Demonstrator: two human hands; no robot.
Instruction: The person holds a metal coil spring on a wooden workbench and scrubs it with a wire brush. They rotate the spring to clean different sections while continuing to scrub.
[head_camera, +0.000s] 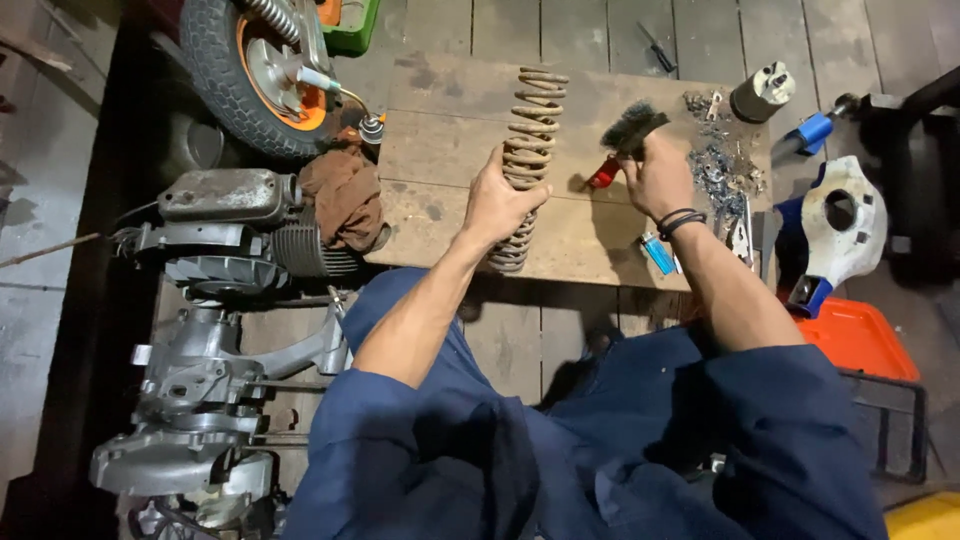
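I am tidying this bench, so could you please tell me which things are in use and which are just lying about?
In use:
rusty coil spring, in left hand
red-handled wire brush, in right hand

Lying about:
blue lighter
brown rag
grey engine block
orange-rimmed wheel

We've got one cam only, head-mounted, looking steeply down past our own arms onto the wooden board (590, 235) on the plank floor (520, 340). Close range, hands mid-frame; engine (215, 330) at left edge. No 2nd view, so no overlap.
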